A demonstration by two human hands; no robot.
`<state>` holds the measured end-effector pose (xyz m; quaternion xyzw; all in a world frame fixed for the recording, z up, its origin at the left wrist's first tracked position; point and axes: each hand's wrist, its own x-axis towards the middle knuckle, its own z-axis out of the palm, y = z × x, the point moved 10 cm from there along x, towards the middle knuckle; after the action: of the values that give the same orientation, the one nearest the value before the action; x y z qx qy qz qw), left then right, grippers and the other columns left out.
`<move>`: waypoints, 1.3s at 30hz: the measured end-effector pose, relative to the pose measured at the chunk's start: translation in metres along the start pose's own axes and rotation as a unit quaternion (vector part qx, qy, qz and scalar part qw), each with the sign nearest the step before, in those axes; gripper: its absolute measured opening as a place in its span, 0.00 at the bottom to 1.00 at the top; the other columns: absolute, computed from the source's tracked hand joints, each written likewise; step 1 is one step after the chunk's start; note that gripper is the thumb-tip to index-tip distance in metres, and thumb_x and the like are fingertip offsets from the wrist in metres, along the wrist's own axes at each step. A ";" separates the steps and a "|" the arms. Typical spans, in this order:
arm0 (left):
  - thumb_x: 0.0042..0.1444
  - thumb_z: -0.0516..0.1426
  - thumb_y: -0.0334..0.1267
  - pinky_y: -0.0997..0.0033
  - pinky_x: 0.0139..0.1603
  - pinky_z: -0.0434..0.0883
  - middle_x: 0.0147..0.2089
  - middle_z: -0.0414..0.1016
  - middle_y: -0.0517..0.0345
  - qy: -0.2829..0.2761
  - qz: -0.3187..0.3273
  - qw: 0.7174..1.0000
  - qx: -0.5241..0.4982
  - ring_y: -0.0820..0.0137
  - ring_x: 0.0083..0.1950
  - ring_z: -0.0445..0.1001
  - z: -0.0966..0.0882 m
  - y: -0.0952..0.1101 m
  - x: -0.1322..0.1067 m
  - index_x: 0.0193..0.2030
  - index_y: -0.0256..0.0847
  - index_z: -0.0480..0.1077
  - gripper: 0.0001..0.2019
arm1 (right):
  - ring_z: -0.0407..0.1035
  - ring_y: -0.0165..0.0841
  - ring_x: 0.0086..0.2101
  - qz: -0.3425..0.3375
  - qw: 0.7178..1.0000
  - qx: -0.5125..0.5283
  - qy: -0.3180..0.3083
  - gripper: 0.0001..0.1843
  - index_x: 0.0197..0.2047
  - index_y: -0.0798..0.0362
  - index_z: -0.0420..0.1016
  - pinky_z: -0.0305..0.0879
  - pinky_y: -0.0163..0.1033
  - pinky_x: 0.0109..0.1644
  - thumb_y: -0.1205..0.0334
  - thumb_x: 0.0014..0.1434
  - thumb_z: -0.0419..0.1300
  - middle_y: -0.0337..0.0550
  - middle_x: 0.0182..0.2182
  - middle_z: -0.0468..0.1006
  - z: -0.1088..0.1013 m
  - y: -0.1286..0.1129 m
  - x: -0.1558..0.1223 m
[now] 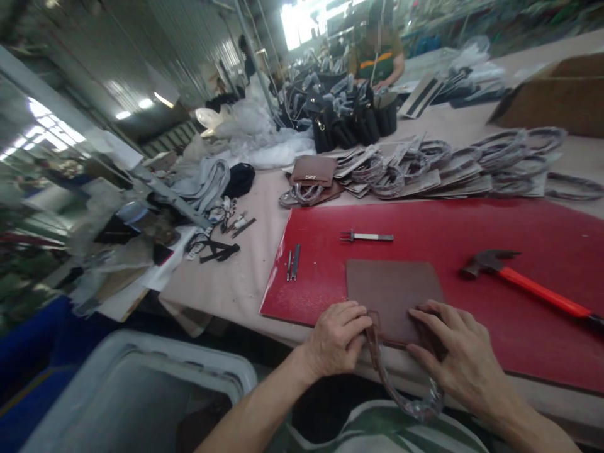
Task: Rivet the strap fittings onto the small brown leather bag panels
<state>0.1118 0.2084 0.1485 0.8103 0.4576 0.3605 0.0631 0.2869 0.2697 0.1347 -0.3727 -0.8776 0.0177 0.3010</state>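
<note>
A flat brown leather bag panel (389,292) lies on a red mat (472,251) at the table's near edge. Its plastic-wrapped handle (401,393) loops down over the edge toward me. My left hand (336,340) is closed, fingers curled on the handle's left end at the panel's bottom edge. My right hand (455,355) rests on the panel's lower right corner, fingers bent and pressing down over the handle's other end.
A hammer (523,280) with a red handle lies to the right on the mat. A pronged punch (365,236) and two thin metal tools (292,262) lie further back. Stacks of handles and panels (453,167) and black bags (349,119) fill the far table. A person (377,56) works beyond. A grey bin (141,390) stands below left.
</note>
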 end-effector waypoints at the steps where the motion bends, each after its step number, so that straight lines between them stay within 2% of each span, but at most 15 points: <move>1: 0.57 0.58 0.31 0.53 0.64 0.73 0.57 0.77 0.45 0.002 -0.009 1.000 -0.019 0.58 0.61 0.73 -0.003 -0.001 0.000 0.57 0.39 0.71 0.19 | 0.68 0.50 0.47 -0.004 1.000 -0.003 0.001 0.21 0.52 0.53 0.74 0.66 0.54 0.46 0.54 0.57 0.63 0.54 0.51 0.74 0.000 0.000 0.000; 4: 0.59 0.58 0.32 0.56 0.58 0.75 0.52 0.79 0.47 0.036 -0.068 0.996 -0.052 0.61 0.54 0.77 -0.028 -0.021 0.003 0.52 0.39 0.74 0.14 | 0.68 0.50 0.47 -0.011 1.000 -0.010 0.001 0.21 0.53 0.53 0.73 0.66 0.54 0.47 0.54 0.58 0.63 0.54 0.52 0.74 0.001 -0.001 -0.001; 6: 0.62 0.56 0.33 0.58 0.53 0.75 0.45 0.80 0.48 0.081 -0.153 0.985 -0.009 0.62 0.49 0.77 -0.056 -0.054 0.002 0.45 0.39 0.75 0.09 | 0.68 0.50 0.48 -0.010 1.000 -0.010 -0.002 0.21 0.53 0.52 0.73 0.66 0.55 0.47 0.54 0.58 0.63 0.53 0.52 0.74 0.002 -0.001 -0.001; 8: 0.63 0.54 0.34 0.58 0.51 0.73 0.42 0.79 0.48 0.105 -0.268 0.955 0.069 0.61 0.46 0.76 -0.086 -0.097 -0.005 0.42 0.38 0.76 0.08 | 0.68 0.50 0.48 -0.006 1.000 -0.008 -0.002 0.22 0.53 0.52 0.73 0.66 0.55 0.47 0.55 0.57 0.63 0.53 0.52 0.74 0.002 -0.001 -0.002; 11: 0.63 0.55 0.38 0.60 0.47 0.71 0.41 0.80 0.48 0.058 -0.427 0.889 0.157 0.60 0.43 0.77 -0.115 -0.157 -0.020 0.40 0.38 0.76 0.09 | 0.69 0.49 0.48 0.005 1.000 -0.003 0.002 0.23 0.54 0.51 0.73 0.66 0.55 0.48 0.56 0.55 0.64 0.52 0.52 0.74 0.000 0.000 -0.003; 13: 0.64 0.55 0.40 0.62 0.45 0.70 0.40 0.80 0.49 0.014 -0.456 0.869 0.192 0.60 0.43 0.77 -0.120 -0.179 -0.016 0.39 0.39 0.77 0.11 | 0.69 0.49 0.49 0.014 1.000 0.005 -0.001 0.24 0.54 0.50 0.72 0.66 0.55 0.49 0.56 0.54 0.65 0.52 0.53 0.74 -0.001 0.001 -0.003; 14: 0.65 0.55 0.41 0.63 0.45 0.70 0.40 0.80 0.49 0.002 -0.447 0.871 0.205 0.60 0.43 0.77 -0.120 -0.183 -0.008 0.40 0.39 0.77 0.11 | 0.69 0.49 0.50 0.018 1.000 0.010 -0.005 0.24 0.55 0.50 0.72 0.67 0.55 0.49 0.57 0.54 0.65 0.52 0.53 0.74 -0.001 0.001 -0.004; 17: 0.65 0.55 0.39 0.63 0.50 0.70 0.44 0.79 0.49 -0.016 -0.370 0.902 0.221 0.61 0.47 0.76 -0.104 -0.180 0.035 0.44 0.37 0.77 0.10 | 0.68 0.50 0.52 0.035 0.999 0.022 -0.019 0.26 0.55 0.48 0.73 0.66 0.56 0.52 0.56 0.53 0.66 0.53 0.55 0.74 0.000 0.003 -0.005; 20: 0.64 0.57 0.35 0.62 0.58 0.69 0.49 0.77 0.47 -0.065 -0.270 0.933 0.231 0.59 0.54 0.73 -0.071 -0.162 0.090 0.49 0.34 0.75 0.11 | 0.68 0.49 0.53 0.048 0.998 0.034 -0.026 0.25 0.56 0.48 0.72 0.66 0.57 0.53 0.57 0.54 0.67 0.53 0.56 0.73 0.002 0.005 -0.005; 23: 0.64 0.57 0.36 0.60 0.58 0.69 0.54 0.75 0.47 -0.156 -0.183 0.934 0.265 0.58 0.57 0.71 -0.027 -0.146 0.137 0.54 0.36 0.73 0.13 | 0.67 0.50 0.54 0.054 0.997 0.044 -0.035 0.26 0.56 0.49 0.72 0.66 0.58 0.54 0.57 0.54 0.67 0.53 0.56 0.73 0.003 0.004 -0.005; 25: 0.64 0.58 0.38 0.59 0.58 0.70 0.55 0.74 0.48 -0.213 -0.142 0.926 0.277 0.58 0.57 0.71 0.001 -0.141 0.157 0.54 0.38 0.73 0.13 | 0.66 0.50 0.55 0.062 0.996 0.052 -0.045 0.26 0.57 0.49 0.72 0.65 0.59 0.55 0.57 0.55 0.67 0.54 0.56 0.73 0.003 0.003 -0.005; 28: 0.64 0.58 0.37 0.58 0.56 0.70 0.54 0.74 0.45 -0.263 -0.125 0.918 0.270 0.55 0.56 0.72 0.030 -0.142 0.174 0.52 0.36 0.74 0.12 | 0.65 0.50 0.56 0.084 0.992 0.068 -0.069 0.26 0.57 0.51 0.72 0.63 0.60 0.57 0.59 0.55 0.67 0.55 0.56 0.72 0.003 0.001 -0.005; 32: 0.64 0.55 0.33 0.58 0.50 0.72 0.50 0.74 0.40 -0.306 -0.114 0.907 0.267 0.54 0.52 0.75 0.049 -0.150 0.184 0.48 0.32 0.74 0.11 | 0.64 0.50 0.55 0.114 0.984 0.085 -0.103 0.28 0.56 0.53 0.72 0.61 0.59 0.59 0.60 0.52 0.69 0.54 0.56 0.71 0.005 0.000 -0.002; 36: 0.64 0.54 0.33 0.58 0.51 0.72 0.49 0.75 0.40 -0.321 -0.101 0.899 0.280 0.53 0.53 0.75 0.050 -0.152 0.185 0.48 0.32 0.74 0.11 | 0.64 0.49 0.55 0.128 0.981 0.097 -0.112 0.28 0.56 0.53 0.72 0.60 0.59 0.59 0.60 0.51 0.69 0.54 0.57 0.71 0.006 0.001 -0.003; 39: 0.64 0.54 0.35 0.58 0.49 0.73 0.48 0.76 0.40 -0.298 -0.155 0.889 0.311 0.52 0.51 0.76 0.036 -0.159 0.178 0.48 0.32 0.74 0.12 | 0.64 0.49 0.55 0.125 0.981 0.101 -0.109 0.28 0.56 0.53 0.72 0.59 0.58 0.59 0.60 0.51 0.69 0.54 0.57 0.71 0.005 0.001 -0.004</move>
<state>0.0814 0.4482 0.1470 0.7769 0.6254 -0.0733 -0.0036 0.2862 0.2687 0.1283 -0.4430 -0.8453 0.1842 0.2350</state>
